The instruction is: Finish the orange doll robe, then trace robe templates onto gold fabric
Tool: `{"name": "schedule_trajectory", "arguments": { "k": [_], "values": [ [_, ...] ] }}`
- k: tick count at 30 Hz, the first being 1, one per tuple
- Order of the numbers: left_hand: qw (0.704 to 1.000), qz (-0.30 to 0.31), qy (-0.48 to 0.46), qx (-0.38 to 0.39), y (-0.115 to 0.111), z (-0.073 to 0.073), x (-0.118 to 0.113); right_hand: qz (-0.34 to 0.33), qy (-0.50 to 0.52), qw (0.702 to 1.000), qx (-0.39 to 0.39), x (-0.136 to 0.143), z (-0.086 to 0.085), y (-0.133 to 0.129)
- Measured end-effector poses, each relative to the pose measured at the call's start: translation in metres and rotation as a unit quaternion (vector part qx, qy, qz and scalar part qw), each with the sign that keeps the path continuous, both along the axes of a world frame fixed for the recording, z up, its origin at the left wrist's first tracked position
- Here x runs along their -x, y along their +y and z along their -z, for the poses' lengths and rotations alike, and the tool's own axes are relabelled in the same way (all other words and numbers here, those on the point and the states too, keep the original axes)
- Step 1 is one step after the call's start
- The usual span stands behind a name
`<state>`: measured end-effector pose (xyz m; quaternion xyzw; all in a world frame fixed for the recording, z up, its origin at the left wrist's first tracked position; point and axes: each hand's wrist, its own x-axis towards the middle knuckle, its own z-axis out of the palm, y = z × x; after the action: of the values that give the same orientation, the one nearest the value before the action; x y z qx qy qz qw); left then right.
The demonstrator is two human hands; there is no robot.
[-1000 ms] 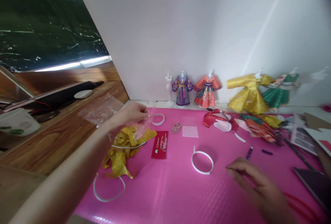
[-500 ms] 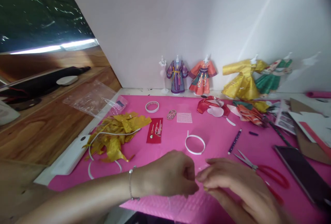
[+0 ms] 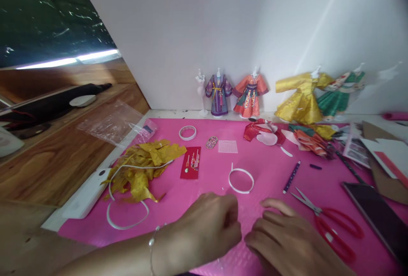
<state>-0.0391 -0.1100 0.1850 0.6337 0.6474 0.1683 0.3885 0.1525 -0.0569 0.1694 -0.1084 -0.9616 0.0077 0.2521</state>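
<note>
My left hand [image 3: 212, 225] is curled closed over the pink mat [image 3: 267, 165] near its front edge; whatever its fingers pinch is hidden. Close on its right, my right hand [image 3: 280, 235] has its fingers bent and its index finger raised a little. Anything under those fingers is out of sight. Just beyond both hands lies a loop of white strip [image 3: 241, 180]. Red-handled scissors [image 3: 318, 212] lie partly open beside my right hand, with a dark dotted pen [image 3: 291, 177] behind them.
Crumpled yellow fabric [image 3: 146, 161] and a white cord lie left. A red card [image 3: 191, 163], tape roll [image 3: 187, 132] and sheet of white beads [image 3: 228, 146] sit mid-mat. Dressed miniature mannequins [image 3: 219, 93] line the wall. A dark phone [image 3: 376, 216] lies right.
My hands have drawn slightly apart. The right hand's index finger has lifted away from the others, and a tiny white speck now shows on the mat beyond my left hand.
</note>
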Motion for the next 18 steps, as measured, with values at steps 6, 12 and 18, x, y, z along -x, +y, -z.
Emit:
{"name": "schedule_trajectory", "arguments": {
  "k": [6,12,18],
  "values": [
    [0.993,0.016,0.096,-0.070,-0.002,-0.010,0.000,-0.035,0.015,0.999,0.000,0.002,-0.005,0.003],
    [0.988,0.061,0.110,-0.089,-0.004,-0.021,0.013,-0.122,-0.037,0.992,0.019,0.001,-0.005,0.009],
    [0.988,0.045,0.034,-0.145,-0.009,-0.037,0.021,-0.128,-0.026,0.990,0.046,0.003,-0.003,0.008]
  ]
}}
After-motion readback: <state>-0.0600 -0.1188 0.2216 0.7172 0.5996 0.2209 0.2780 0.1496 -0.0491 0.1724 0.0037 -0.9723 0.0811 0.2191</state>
